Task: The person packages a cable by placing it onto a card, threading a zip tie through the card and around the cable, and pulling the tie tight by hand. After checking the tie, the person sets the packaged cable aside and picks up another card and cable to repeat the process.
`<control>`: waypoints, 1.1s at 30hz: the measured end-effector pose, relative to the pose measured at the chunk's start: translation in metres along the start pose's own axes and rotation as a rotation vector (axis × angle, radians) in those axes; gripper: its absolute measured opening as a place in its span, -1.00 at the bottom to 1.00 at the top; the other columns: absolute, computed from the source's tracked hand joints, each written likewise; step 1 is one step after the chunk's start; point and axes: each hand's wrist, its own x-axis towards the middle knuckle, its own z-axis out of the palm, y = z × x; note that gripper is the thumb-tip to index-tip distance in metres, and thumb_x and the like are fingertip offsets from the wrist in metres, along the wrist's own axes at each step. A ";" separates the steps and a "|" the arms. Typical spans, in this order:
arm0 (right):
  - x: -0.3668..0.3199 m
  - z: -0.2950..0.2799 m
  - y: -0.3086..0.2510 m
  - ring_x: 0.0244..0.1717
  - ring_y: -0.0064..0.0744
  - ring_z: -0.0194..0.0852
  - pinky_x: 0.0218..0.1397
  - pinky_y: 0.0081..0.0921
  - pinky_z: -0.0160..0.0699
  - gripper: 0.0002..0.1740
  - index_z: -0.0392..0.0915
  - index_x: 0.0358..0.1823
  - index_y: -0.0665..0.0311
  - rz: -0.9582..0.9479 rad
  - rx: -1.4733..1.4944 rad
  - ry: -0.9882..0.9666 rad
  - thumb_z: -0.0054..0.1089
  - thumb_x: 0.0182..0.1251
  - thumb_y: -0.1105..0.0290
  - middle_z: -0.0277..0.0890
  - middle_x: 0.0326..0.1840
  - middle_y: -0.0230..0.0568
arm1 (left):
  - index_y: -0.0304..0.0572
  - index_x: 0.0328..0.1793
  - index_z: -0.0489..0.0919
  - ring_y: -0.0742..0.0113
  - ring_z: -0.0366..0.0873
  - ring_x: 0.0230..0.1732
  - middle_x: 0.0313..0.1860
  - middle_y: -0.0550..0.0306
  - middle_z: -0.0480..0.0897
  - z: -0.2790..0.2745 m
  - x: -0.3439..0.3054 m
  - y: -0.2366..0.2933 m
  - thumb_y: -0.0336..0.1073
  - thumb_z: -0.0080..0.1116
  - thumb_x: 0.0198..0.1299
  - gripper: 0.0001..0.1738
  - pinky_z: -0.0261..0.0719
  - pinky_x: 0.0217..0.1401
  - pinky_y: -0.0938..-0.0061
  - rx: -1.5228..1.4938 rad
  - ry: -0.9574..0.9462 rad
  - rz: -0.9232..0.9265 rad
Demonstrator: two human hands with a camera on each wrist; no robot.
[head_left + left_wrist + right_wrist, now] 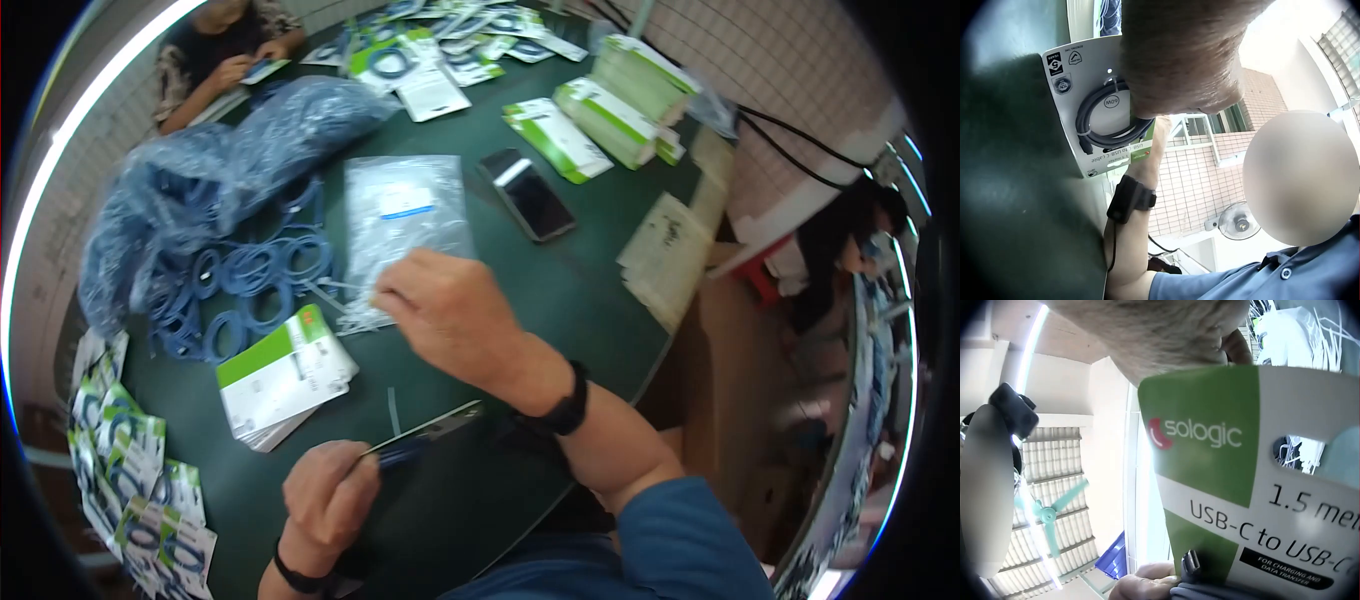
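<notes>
The left hand's (325,500) fingers (352,472) are curled round the near end of a packaging card (425,428) and grip it. In the head view the card shows almost edge-on, held just above the green table (560,300) in front of the person. The left wrist view shows its face: a dark cable (1094,115) coiled on the white card, with a green strip along one edge. The right wrist view shows the other side, printed "sologic" and "USB-C to USB-C".

The right hand's (450,315) fingertips (385,295) are bent down onto the near edge of a stack of clear bags (405,210), further out on the table than the card. Whether they pinch a bag or only touch it cannot be told. A black band (568,405) sits on the right wrist, and a blue sleeve (680,530) covers the arm above it.

Just left of the hands lies a stack of green and white cards (285,375). Beyond it are loose blue cable coils (250,280), spilling from a large blue plastic sack (230,150). A phone (527,195) lies to the right of the clear bags, with green and white boxes (610,115) behind it. Packed cards (130,480) fan along the table's left edge. At the far side another person (225,50) holds a card in both hands
</notes>
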 end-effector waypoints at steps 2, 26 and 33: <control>-0.002 0.006 0.003 -0.23 0.09 0.65 -0.17 -0.09 0.64 -0.87 0.63 -0.33 0.24 -0.007 0.001 0.045 0.38 0.37 0.40 0.57 -0.32 -0.07 | -0.31 -0.09 0.66 -0.08 0.76 -0.21 -0.16 -0.13 0.73 -0.001 -0.003 0.004 -0.68 0.42 0.05 -0.70 0.76 -0.16 0.20 0.027 0.012 -0.024; 0.008 -0.015 -0.024 -0.45 -0.70 0.59 -0.41 -0.69 0.52 -0.83 0.69 -0.19 0.37 0.670 0.842 -0.372 0.37 0.53 0.39 0.72 -0.36 -0.33 | -0.32 -0.14 0.65 0.01 0.75 -0.25 -0.19 -0.06 0.71 -0.009 0.008 0.010 -0.61 0.46 0.03 -0.73 0.78 -0.19 0.25 0.001 0.048 0.035; -0.002 -0.005 -0.034 -0.46 -0.70 0.56 -0.40 -0.72 0.49 -0.85 0.68 -0.17 0.33 0.787 0.974 -0.490 0.36 0.56 0.40 0.71 -0.33 -0.31 | -0.37 -0.13 0.70 0.12 0.75 -0.23 -0.16 -0.03 0.68 -0.012 -0.006 0.006 -0.51 0.39 0.07 -0.78 0.81 -0.12 0.29 0.007 0.036 0.109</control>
